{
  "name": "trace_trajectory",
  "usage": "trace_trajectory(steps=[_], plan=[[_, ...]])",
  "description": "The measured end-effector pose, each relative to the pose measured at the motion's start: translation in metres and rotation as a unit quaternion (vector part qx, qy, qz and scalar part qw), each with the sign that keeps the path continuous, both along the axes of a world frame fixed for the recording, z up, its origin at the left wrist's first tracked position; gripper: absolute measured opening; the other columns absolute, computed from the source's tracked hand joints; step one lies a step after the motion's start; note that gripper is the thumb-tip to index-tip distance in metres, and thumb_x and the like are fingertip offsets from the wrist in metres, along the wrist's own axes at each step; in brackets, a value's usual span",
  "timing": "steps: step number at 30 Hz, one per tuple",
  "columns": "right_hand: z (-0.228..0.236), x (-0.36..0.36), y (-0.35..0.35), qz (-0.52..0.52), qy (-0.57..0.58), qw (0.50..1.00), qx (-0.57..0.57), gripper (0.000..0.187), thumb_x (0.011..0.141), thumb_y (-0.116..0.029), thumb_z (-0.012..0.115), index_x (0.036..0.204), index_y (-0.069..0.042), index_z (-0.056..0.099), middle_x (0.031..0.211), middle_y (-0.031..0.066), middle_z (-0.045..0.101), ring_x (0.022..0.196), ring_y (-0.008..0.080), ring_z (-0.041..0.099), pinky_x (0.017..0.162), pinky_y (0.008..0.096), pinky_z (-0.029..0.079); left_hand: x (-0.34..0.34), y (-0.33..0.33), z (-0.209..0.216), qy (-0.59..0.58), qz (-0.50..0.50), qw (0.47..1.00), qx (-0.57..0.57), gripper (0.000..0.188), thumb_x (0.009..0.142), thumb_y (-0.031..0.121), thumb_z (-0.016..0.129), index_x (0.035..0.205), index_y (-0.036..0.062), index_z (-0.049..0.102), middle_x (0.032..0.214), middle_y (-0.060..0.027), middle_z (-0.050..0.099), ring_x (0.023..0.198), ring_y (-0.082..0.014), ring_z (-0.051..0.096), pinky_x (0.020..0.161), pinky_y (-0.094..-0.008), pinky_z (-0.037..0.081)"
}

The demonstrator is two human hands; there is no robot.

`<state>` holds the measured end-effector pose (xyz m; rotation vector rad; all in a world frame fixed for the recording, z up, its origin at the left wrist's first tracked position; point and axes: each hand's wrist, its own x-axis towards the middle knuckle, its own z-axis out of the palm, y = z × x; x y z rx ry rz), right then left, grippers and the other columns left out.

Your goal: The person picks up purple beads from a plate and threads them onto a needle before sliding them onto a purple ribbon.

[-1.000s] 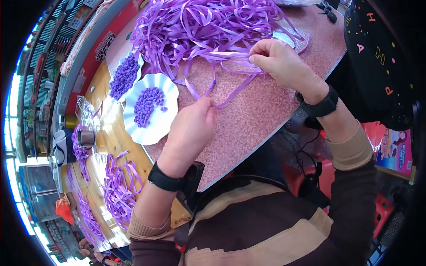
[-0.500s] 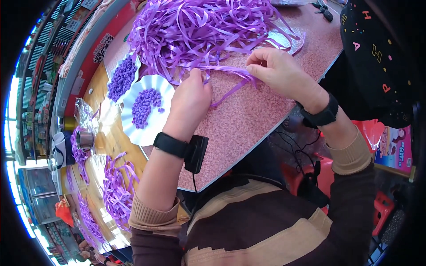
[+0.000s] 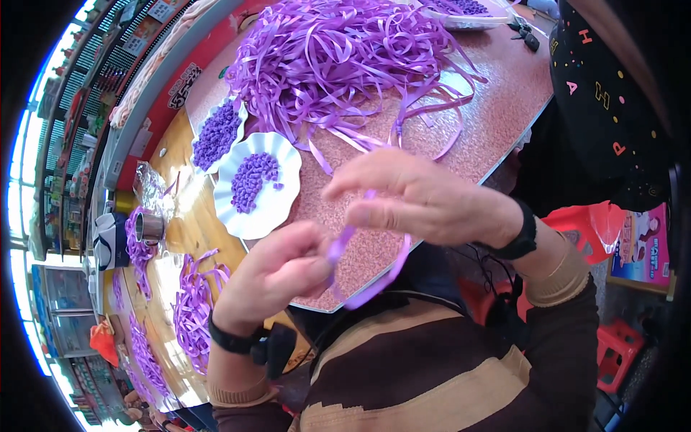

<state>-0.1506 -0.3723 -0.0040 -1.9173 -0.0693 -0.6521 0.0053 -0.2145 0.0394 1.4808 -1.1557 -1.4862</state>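
Observation:
A loop of narrow purple ribbon (image 3: 374, 291) hangs in front of me over the table's near edge. My left hand (image 3: 284, 272) is closed, pinching the ribbon between thumb and bent fingers. Just above and to the right, my right hand (image 3: 425, 200) has its thumb and fingers apart. Ribbon passes behind its thumb and under its palm; whether the hidden fingers touch it I cannot tell. Beyond both hands a big tangled heap of purple ribbons (image 3: 345, 57) covers the far tabletop, with loose strands trailing toward me.
A white scalloped dish (image 3: 227, 219) of small purple beads (image 3: 252, 180) stands left of my hands, beside a second bead dish (image 3: 218, 137). More ribbon (image 3: 194, 309) and a metal cup (image 3: 149, 227) are on the wooden table at left. Keys (image 3: 529, 36) lie far right.
Both hands have come back toward me from the heap's edge, bringing a ribbon that now forms a loop. My right hand's pinch has opened, and it has moved closer to the left.

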Motion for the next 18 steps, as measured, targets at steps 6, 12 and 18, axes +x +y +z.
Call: trace_trajectory(steps=[6, 12, 18], plan=[[-0.003, 0.001, 0.021, 0.061, 0.115, 0.991, 0.041, 0.017, 0.084, -0.014, 0.06, 0.094, 0.0, 0.062, 0.081, 0.0054, 0.061, 0.077, 0.0156, 0.054, 0.072, 0.0284, 0.044, 0.041, 0.082, 0.016, 0.219, 0.194, 0.94, -0.178, 0.023, 0.086, 0.024, 0.055, 0.08, 0.0066, 0.041, 0.05, 0.001, 0.042, 0.033, -0.0061, 0.035, 0.029, -0.021, 0.025], [-0.006, -0.001, 0.017, 0.013, 0.192, 0.974, 0.119, 0.015, 0.086, -0.011, 0.058, 0.095, 0.001, 0.061, 0.076, -0.001, 0.057, 0.071, 0.0051, 0.051, 0.063, 0.0205, 0.043, 0.094, 0.205, 0.03, 0.127, 0.511, 0.794, -0.305, 0.018, 0.09, 0.024, 0.047, 0.083, 0.012, 0.036, 0.053, 0.0047, 0.035, 0.033, -0.0016, 0.025, 0.027, -0.0186, 0.019], [-0.026, -0.009, -0.001, -0.11, 0.226, 0.957, 0.147, 0.013, 0.085, -0.009, 0.055, 0.092, 0.0, 0.061, 0.072, -0.003, 0.053, 0.067, 0.0034, 0.048, 0.06, 0.0194, 0.04, 0.101, 0.28, 0.059, -0.12, 0.66, 0.694, -0.261, 0.019, 0.093, 0.023, 0.046, 0.101, 0.0067, 0.05, 0.065, 0.0054, 0.04, 0.044, 0.0001, 0.028, 0.037, -0.0149, 0.021]])
